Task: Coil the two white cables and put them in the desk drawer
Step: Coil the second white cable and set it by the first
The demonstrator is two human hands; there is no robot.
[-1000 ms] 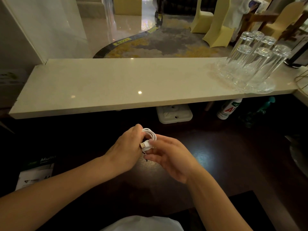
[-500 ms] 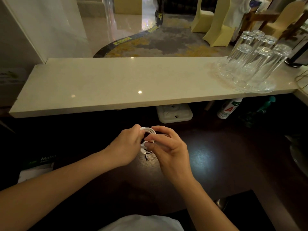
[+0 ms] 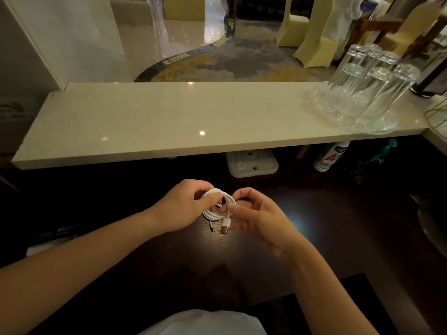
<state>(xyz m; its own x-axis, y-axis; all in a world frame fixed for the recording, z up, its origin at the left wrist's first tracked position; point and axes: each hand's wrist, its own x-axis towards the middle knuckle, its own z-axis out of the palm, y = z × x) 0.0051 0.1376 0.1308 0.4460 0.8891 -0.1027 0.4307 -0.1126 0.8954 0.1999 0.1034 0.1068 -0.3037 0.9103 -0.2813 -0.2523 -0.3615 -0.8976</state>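
Both hands pinched one white cable (image 3: 219, 206) as a small coil above the dark desk (image 3: 314, 213), left hand (image 3: 186, 209) gripping the loops, right hand (image 3: 256, 218) near the hanging plug (image 3: 225, 227), so a loosened pinch could let the loops spring open

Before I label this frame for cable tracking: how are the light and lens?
Head view: dim, dark desk swallows detail; white cable stands out between left hand and right hand; glare spots on the pale counter; wide-angle bowing tilts the glasses.
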